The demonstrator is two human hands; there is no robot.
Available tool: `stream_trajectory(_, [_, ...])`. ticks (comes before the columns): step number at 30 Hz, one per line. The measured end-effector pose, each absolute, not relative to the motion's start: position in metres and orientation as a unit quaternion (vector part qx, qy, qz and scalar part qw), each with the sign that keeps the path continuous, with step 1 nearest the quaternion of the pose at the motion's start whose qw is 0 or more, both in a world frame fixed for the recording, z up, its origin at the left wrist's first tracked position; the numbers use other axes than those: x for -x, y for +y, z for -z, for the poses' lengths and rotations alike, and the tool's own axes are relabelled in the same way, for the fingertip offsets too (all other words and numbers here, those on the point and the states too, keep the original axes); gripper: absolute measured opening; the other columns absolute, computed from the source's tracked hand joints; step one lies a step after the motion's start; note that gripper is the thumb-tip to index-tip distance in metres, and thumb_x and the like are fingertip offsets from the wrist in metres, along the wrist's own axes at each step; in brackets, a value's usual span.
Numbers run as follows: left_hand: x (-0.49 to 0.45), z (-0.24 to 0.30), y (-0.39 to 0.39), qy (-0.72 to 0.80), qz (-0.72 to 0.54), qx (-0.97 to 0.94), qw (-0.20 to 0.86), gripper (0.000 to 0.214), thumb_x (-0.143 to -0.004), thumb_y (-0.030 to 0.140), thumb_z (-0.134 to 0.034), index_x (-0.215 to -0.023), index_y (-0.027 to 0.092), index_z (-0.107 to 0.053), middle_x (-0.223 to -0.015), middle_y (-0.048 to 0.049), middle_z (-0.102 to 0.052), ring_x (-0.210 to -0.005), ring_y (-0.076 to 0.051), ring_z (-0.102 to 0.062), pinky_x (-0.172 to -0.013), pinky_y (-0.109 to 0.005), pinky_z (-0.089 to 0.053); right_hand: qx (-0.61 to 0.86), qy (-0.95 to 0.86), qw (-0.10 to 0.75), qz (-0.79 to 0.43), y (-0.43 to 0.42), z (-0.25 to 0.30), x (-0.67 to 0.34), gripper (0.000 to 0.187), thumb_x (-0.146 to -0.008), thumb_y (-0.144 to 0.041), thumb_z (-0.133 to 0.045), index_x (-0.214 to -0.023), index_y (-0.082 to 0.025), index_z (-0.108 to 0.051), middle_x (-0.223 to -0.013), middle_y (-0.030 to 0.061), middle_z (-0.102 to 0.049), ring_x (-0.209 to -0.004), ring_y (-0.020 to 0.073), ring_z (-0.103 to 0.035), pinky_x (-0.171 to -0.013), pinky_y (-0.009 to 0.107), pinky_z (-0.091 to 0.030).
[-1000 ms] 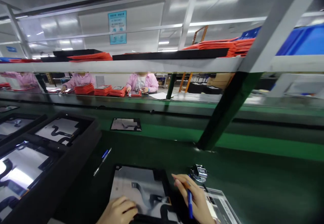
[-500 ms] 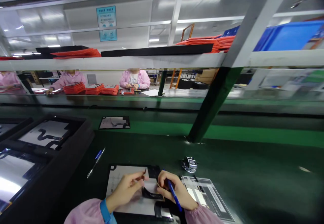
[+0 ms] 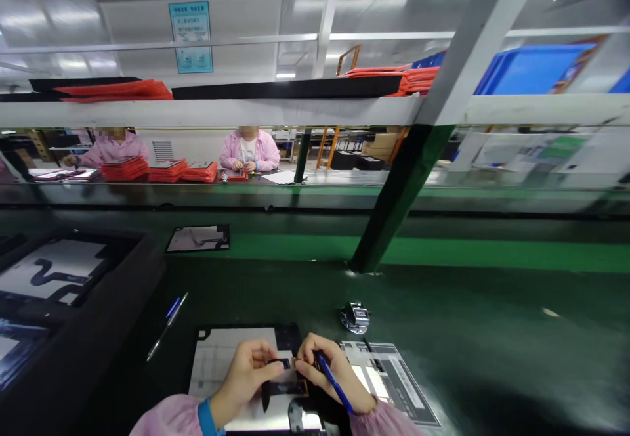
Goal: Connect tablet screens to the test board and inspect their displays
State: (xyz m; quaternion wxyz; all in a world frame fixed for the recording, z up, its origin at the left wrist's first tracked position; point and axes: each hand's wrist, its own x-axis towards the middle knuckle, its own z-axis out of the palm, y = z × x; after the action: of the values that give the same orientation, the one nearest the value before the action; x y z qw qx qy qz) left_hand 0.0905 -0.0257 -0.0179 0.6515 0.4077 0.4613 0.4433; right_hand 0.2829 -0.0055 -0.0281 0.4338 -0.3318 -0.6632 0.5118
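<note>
A display panel (image 3: 211, 364) with a silver back and black edges lies in front of me, partly covered by my hands. My left hand (image 3: 241, 380) is closed, thumb and fingers pinching the dark end of a black flex cable (image 3: 279, 363) above the panel. Close beside it, my right hand (image 3: 337, 373) pinches the cable's small gold-coloured end. A blue pen (image 3: 335, 382) is also tucked in my right hand, slanting down toward the wrist. The cable's lower part (image 3: 285, 389) lies over the panel.
Right of the panel lies another flat part (image 3: 406, 383), below a chrome tally counter (image 3: 355, 318). A pen (image 3: 167, 326) is on the left, near black foam trays (image 3: 123, 291) holding panels. Another panel (image 3: 197, 238) lies farther back. A slanted post (image 3: 394, 206) rises from the table; co-workers sit beyond.
My hands have drawn closer together, and the cable's end is now pinched between them. The view has turned slightly right, so the surroundings appear shifted left.
</note>
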Motion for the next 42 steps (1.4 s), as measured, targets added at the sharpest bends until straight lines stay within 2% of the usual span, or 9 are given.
stream_trajectory(10, [-0.097,0.015,-0.025,0.509,-0.429,-0.443,0.6,0.036,-0.045,0.036,-0.088,-0.057,0.013,-0.063,-0.049,0.0019,-0.058,-0.048,-0.007,-0.046,-0.049,-0.021,-0.03,0.303,-0.688,0.414,-0.513,-0.007,0.025,-0.282,0.032,-0.08,-0.035,-0.068,-0.068,-0.021,-0.042,-0.069,-0.0006,-0.059,-0.053,0.0098,-0.049,-0.05,0.022,-0.04])
stream_trajectory(17, [-0.095,0.015,-0.025,0.514,-0.388,-0.471,0.603,0.037,-0.048,0.041,-0.086,-0.061,0.012,-0.067,-0.053,-0.0011,-0.062,-0.048,-0.008,-0.048,-0.051,-0.023,-0.031,0.317,-0.702,0.408,-0.489,-0.009,0.027,-0.283,0.031,-0.079,-0.035,-0.069,-0.068,-0.021,-0.043,-0.069,-0.0005,-0.062,-0.053,0.0109,-0.052,-0.051,0.023,-0.041])
stream_trajectory(22, [-0.093,0.012,-0.025,0.533,-0.372,-0.454,0.61,0.04,-0.044,0.04,-0.087,-0.064,0.012,-0.068,-0.054,-0.0004,-0.063,-0.047,-0.009,-0.048,-0.048,-0.023,-0.031,0.311,-0.706,0.411,-0.486,-0.01,0.031,-0.284,0.028,-0.085,-0.034,-0.063,-0.069,-0.021,-0.044,-0.07,-0.0004,-0.06,-0.054,0.01,-0.051,-0.052,0.022,-0.041])
stream_trajectory(25, [-0.093,0.01,-0.025,0.54,-0.366,-0.45,0.61,0.04,-0.042,0.04,-0.087,-0.062,0.011,-0.068,-0.051,0.0012,-0.061,-0.046,-0.008,-0.046,-0.047,-0.022,-0.029,0.309,-0.707,0.407,-0.489,-0.01,0.03,-0.283,0.029,-0.083,-0.034,-0.065,-0.069,-0.021,-0.043,-0.069,-0.0006,-0.059,-0.053,0.0097,-0.05,-0.051,0.022,-0.039])
stream_trajectory(32, [-0.095,0.013,-0.022,0.535,-0.38,-0.443,0.611,0.038,-0.043,0.038,-0.087,-0.062,0.011,-0.07,-0.053,-0.0013,-0.063,-0.05,-0.01,-0.051,-0.052,-0.023,-0.034,0.322,-0.71,0.417,-0.467,-0.009,0.028,-0.28,0.029,-0.086,-0.036,-0.061,-0.068,-0.02,-0.043,-0.067,0.0,-0.059,-0.055,0.0105,-0.049,-0.053,0.022,-0.04])
stream_trajectory(38, [-0.098,0.021,-0.023,0.522,-0.4,-0.472,0.587,0.04,-0.05,0.048,-0.083,-0.065,0.012,-0.072,-0.057,-0.0036,-0.066,-0.052,-0.013,-0.053,-0.053,-0.025,-0.036,0.319,-0.695,0.421,-0.489,-0.009,0.029,-0.28,0.033,-0.081,-0.038,-0.068,-0.068,-0.021,-0.043,-0.068,-0.0008,-0.059,-0.052,0.0091,-0.048,-0.049,0.021,-0.041])
stream_trajectory(42, [-0.094,0.019,-0.022,0.516,-0.376,-0.488,0.594,0.039,-0.049,0.046,-0.084,-0.064,0.012,-0.072,-0.058,-0.004,-0.066,-0.053,-0.013,-0.053,-0.053,-0.025,-0.036,0.309,-0.667,0.407,-0.543,-0.01,0.029,-0.281,0.037,-0.076,-0.039,-0.074,-0.068,-0.02,-0.043,-0.069,-0.0015,-0.059,-0.048,0.0086,-0.052,-0.046,0.02,-0.041])
